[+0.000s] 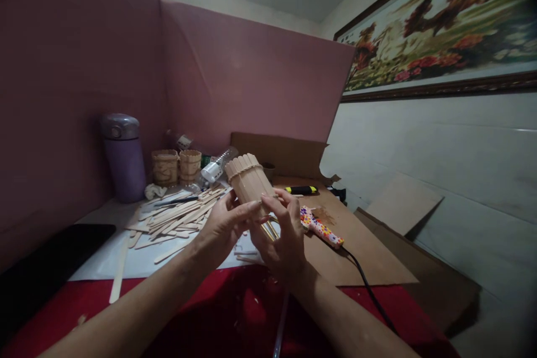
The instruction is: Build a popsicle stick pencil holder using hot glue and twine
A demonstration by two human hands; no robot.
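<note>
Between my two hands a small cup made of upright wooden craft sticks point(250, 180) is held tilted above the table, its scalloped rim leaning to the upper left. A thin twisted cord runs around it just below the rim. My left hand point(229, 221) grips the lower left side, thumb lying across the sticks. On the lower right side, my right hand point(283, 229) closes its fingertips on the cup near its base. Below the cup, a shiny gold-coloured piece point(269, 229) shows between the hands; what it is I cannot make out.
Loose craft sticks point(180, 218) lie piled on white paper at left. Behind them stand two finished-looking stick cups point(165, 168), a purple bottle point(125, 159) and clear plastic bottles point(216, 166). A flower-patterned glue gun point(322, 228) with a black cord and a yellow-black cutter point(301, 190) rest on cardboard point(356, 257).
</note>
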